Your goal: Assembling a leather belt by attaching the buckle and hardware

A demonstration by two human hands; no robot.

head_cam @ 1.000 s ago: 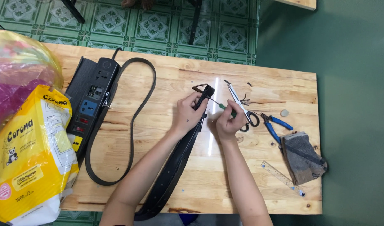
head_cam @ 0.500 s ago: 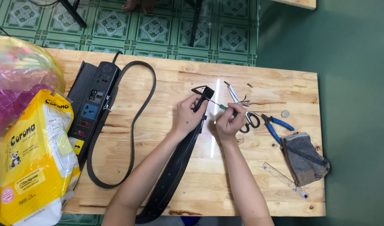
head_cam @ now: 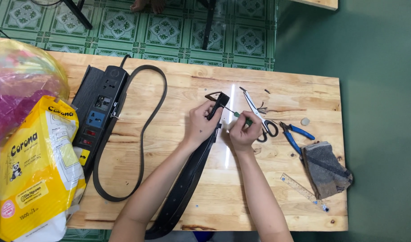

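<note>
- Two hands meet at the buckle end of the wide black belt (head_cam: 187, 179): your left hand (head_cam: 201, 125) pins that end to the wooden table (head_cam: 178, 94), fingers closed over the strap just below the buckle (head_cam: 213, 96), while your right hand (head_cam: 244, 132) pinches a small green-handled screwdriver (head_cam: 241, 117) with its fingers together around the handle.
- The thin shaft points up and left toward the buckle, and its tip sits right beside your left fingertips; whether it actually touches the metal is too small to tell.
- One risk, as I judge it: if the tip skids off the fitting, it runs straight into your left fingers, because they lie in the line of the push.
- Another: the strap hangs off the near table edge, so its weight may tug the buckle end out from under your left hand.
- Open scissors (head_cam: 259, 112) lie just beside your right knuckles, blades pointing away; a sideways jerk of that hand could knock them or catch skin.
- Blue-handled pliers (head_cam: 295, 134) lie near on the right, well clear of the belt.
- A thinner belt (head_cam: 140, 134) loops near the power strip (head_cam: 98, 112), apart from both hands.
</note>
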